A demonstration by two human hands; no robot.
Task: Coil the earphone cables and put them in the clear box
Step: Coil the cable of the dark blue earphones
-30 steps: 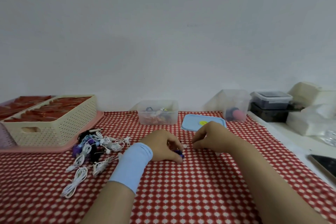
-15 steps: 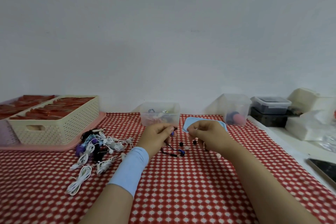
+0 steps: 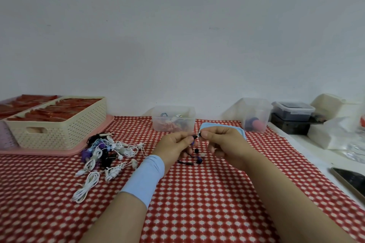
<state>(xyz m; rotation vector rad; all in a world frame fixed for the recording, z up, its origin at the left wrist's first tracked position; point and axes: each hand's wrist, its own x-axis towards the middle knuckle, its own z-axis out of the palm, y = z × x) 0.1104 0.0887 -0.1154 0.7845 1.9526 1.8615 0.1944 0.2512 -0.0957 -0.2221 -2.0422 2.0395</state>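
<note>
A second earlier, my left hand (image 3: 174, 145) lay on the tablecloth (image 3: 197, 203), covering the dark earphone cable (image 3: 189, 161), and my right hand (image 3: 222, 142) rested curled just beside it. I lifted both hands off the cloth and toward the table's far edge. Then I drew their fingertips nearly together, each pinching the cable's upper end. The cable rose with them: one earbud (image 3: 196, 150) hung free beneath my fingers, while the lower loop trailed on the cloth under my left hand.

The dark earphone cable (image 3: 188, 162) hangs uncoiled, white ones (image 3: 118, 150) lie heaped leftward, the clear box (image 3: 190, 113) stands behind.
</note>
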